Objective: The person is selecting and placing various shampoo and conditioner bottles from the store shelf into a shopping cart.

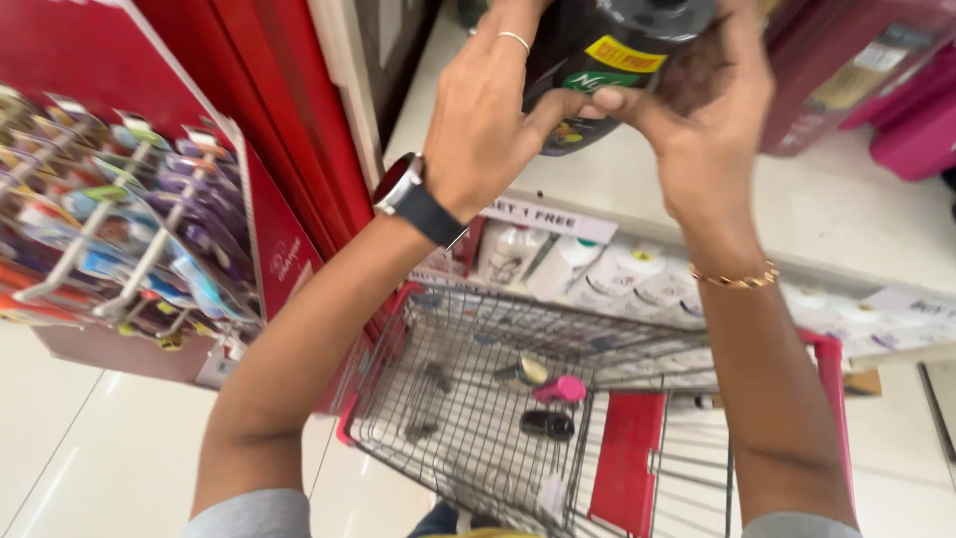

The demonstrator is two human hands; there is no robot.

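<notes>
Dark bottle [597, 60] raised, clasped between left hand [488, 120], right hand [712, 120]

Bottle top: the dark bottle [597, 70] runs off the upper edge, so I can't see its cap.
Bottle middle: my left hand [483, 120] and right hand [712, 120] cover both its sides; only a strip of label shows between my thumbs.
My fingertips: the upper ones go out of frame along with the bottle.
Cart items: three small things in the shopping cart [448, 399], a pink one [560, 389], a dark one [548, 425] and a roundish one [525, 372], too blurred to identify.
Hanging packets: the rack [119, 219] at left is smeared; I can't tell the products.
White bottles: the row [597, 274] beyond the cart is partly behind my forearms.
Pink packs: cut off at the top right corner [896, 90].
</notes>
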